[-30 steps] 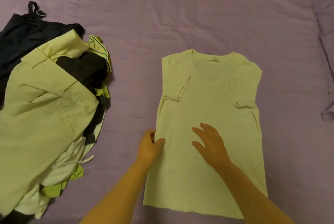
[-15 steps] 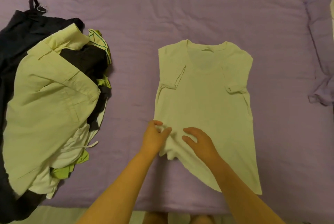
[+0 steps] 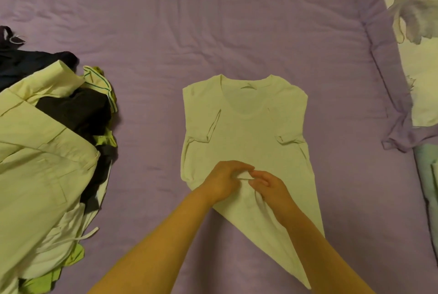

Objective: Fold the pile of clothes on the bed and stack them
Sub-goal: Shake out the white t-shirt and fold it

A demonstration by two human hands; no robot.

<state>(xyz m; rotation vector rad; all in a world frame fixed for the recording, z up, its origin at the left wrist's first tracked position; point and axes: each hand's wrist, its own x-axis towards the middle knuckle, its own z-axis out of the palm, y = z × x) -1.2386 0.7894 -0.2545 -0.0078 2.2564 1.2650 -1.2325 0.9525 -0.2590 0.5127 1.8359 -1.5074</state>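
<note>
Pinching the pale yellow cotton T-shirt mid-body: left hand and right hand, fingers curled on bunched fabric.

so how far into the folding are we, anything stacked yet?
Early. Done: the pale T-shirt lies flat on the purple bedcover with both sleeves tucked in. In hand: the left hand and right hand pinch its lower left part, lifted toward the middle. Left: finishing this fold, then the whole pile of clothes on the left. No finished stack is visible.
</note>
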